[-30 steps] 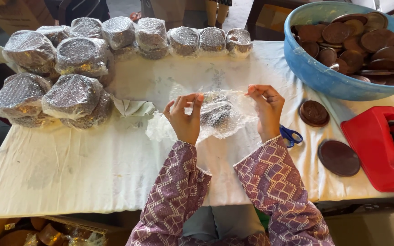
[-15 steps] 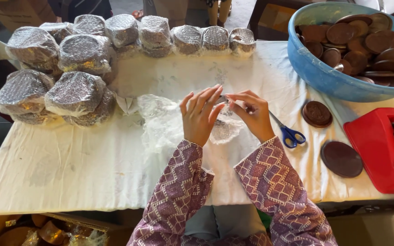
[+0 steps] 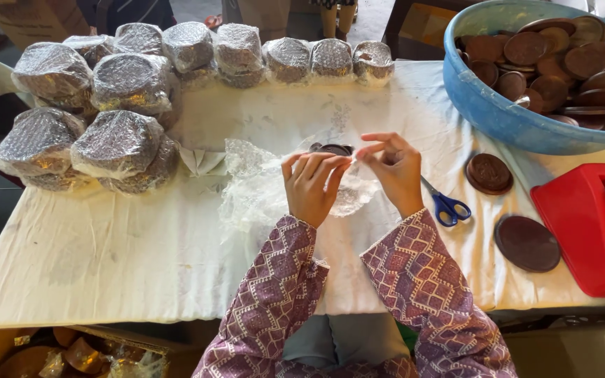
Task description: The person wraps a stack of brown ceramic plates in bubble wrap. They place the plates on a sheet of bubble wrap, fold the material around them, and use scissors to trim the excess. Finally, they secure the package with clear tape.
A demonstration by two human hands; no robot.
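Long table draped in a creased cream cloth (image 3: 106, 266), running left to right across the view, with dim floor and cardboard boxes beyond the far edge and below the near edge. At far right, large round blue plastic basin (image 3: 484, 112), heaped with dark brown round discs (image 3: 526, 49). At left and along the far edge, rows of rounded bundles wrapped in clear bubble wrap (image 3: 117, 143), stacked two high at the left. At the right edge, bulky red plastic tape dispenser (image 3: 582, 224). Just left of that, two loose brown discs on the cloth: a flat plain one (image 3: 526, 243) nearer, an embossed one (image 3: 489, 173) farther. Between those and the hands, small blue-handled scissors (image 3: 446, 205), blades aimed toward the hands.

At centre, crumpled sheet of clear bubble wrap (image 3: 253, 182), spread wider than deep, long axis left to right, trailing off to the left. Inside its folds, small dark brown disc (image 3: 330, 149), only its top edge visible, tilt not discernible.

Left hand (image 3: 313, 185) raised upright, back toward the camera, fingers together and curled over the wrap, gripping it. Right hand (image 3: 393, 171) just beside, thumb and forefinger pinched on the wrap's upper edge, other fingers lifted. Both forearms in purple patterned sleeves (image 3: 274, 294), angled inward.
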